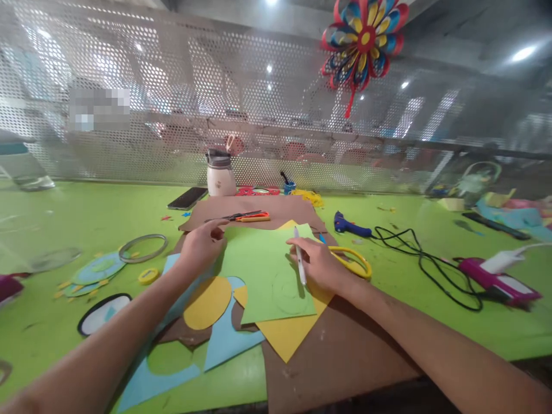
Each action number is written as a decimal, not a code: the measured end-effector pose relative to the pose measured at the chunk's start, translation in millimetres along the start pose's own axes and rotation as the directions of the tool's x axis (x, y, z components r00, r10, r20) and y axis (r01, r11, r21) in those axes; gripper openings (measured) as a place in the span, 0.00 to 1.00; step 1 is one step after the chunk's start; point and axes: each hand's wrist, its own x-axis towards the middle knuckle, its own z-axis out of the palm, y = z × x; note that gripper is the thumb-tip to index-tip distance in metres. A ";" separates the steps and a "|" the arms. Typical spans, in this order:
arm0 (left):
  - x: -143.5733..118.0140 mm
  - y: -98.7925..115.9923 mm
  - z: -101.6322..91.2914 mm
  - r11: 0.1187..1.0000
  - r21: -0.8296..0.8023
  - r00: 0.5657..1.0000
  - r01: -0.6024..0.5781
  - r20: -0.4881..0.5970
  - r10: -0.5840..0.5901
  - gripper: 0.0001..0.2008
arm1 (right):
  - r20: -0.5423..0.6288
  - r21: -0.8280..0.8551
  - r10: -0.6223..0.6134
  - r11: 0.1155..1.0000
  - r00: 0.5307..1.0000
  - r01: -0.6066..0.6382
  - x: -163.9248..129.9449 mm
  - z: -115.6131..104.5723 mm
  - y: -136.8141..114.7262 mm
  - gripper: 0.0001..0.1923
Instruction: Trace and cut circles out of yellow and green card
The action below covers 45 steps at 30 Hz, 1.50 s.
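Observation:
My left hand (202,248) is closed at the upper left edge of a light green paper sheet (254,259), fingers curled on it. In my right hand (321,265) is a white pen (300,259), slanting over the sheet's right side. Faint pencil-like circles (287,293) show on the paper beside the pen. Beneath the sheet lies a yellow paper (284,342), partly covered. A yellow paper circle (207,303) and blue paper offcuts (233,348) lie left of it. Brown cardboard (332,356) is underneath.
Scissors (254,217) lie on cardboard behind the paper; yellow-handled scissors (357,265) are by my right hand. A blue glue gun (351,225) trails a black cable to a power strip (500,282). Left are a metal ring (143,248), tape measure (149,276) and phone (187,198); a bottle (221,175) stands behind.

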 end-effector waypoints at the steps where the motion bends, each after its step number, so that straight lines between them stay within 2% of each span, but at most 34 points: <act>1: 1.0 -1.8 -0.4 0.999 -0.046 1.000 0.008 -0.014 -0.008 0.26 | -0.008 0.004 -0.011 1.000 1.000 0.011 -0.4 -0.8 -0.2 0.16; 6: 4.1 -10.4 -0.2 0.936 -0.338 0.986 0.096 -0.099 -0.136 0.23 | -0.083 0.020 -0.031 0.999 0.996 0.033 1.3 -7.4 0.0 0.17; 10: 1.8 -11.1 4.9 0.804 -0.571 0.963 0.163 -0.085 -0.256 0.17 | -0.125 0.049 -0.011 0.999 0.992 0.017 2.4 -9.9 1.0 0.16; 15: -1.2 -5.5 6.9 0.649 -0.745 0.952 0.155 -0.063 -0.299 0.14 | -0.108 0.089 0.033 0.996 0.994 -0.024 -1.1 -3.7 1.8 0.15; 23: 1.4 3.7 -5.3 0.561 -0.824 0.938 0.076 -0.132 -0.321 0.16 | -0.048 0.132 0.078 0.989 0.996 -0.071 -3.9 4.3 -6.4 0.14; 29: 3.1 1.7 -21.1 0.565 -0.818 0.874 0.108 -0.193 -0.447 0.23 | -0.087 0.117 0.073 0.991 0.994 -0.063 -2.5 -4.0 -12.3 0.14; 31: 1.9 1.9 -26.7 0.562 -0.816 0.864 0.137 -0.179 -0.471 0.24 | -0.055 0.103 0.055 0.994 0.997 -0.049 -2.8 -6.9 -12.3 0.15; 35: 0.9 3.6 -36.6 0.553 -0.818 0.848 0.157 -0.176 -0.501 0.24 | 0.083 0.062 -0.008 0.998 0.996 0.003 -5.4 -11.5 -8.7 0.17; 40: 4.9 4.4 -42.6 0.498 -0.856 0.851 0.140 -0.153 -0.502 0.26 | 0.166 0.090 -0.035 0.996 0.985 0.020 -9.2 -15.8 -10.1 0.23; 43: 3.5 5.9 -42.5 0.461 -0.876 0.862 0.144 -0.117 -0.493 0.25 | 0.150 0.196 0.011 0.980 0.989 -0.041 -8.7 -17.7 -16.0 0.26; 45: 0.4 8.0 -41.1 0.438 -0.886 0.876 0.155 -0.082 -0.476 0.25 | 0.118 0.310 0.082 0.944 0.990 -0.115 -6.5 -18.4 -20.3 0.22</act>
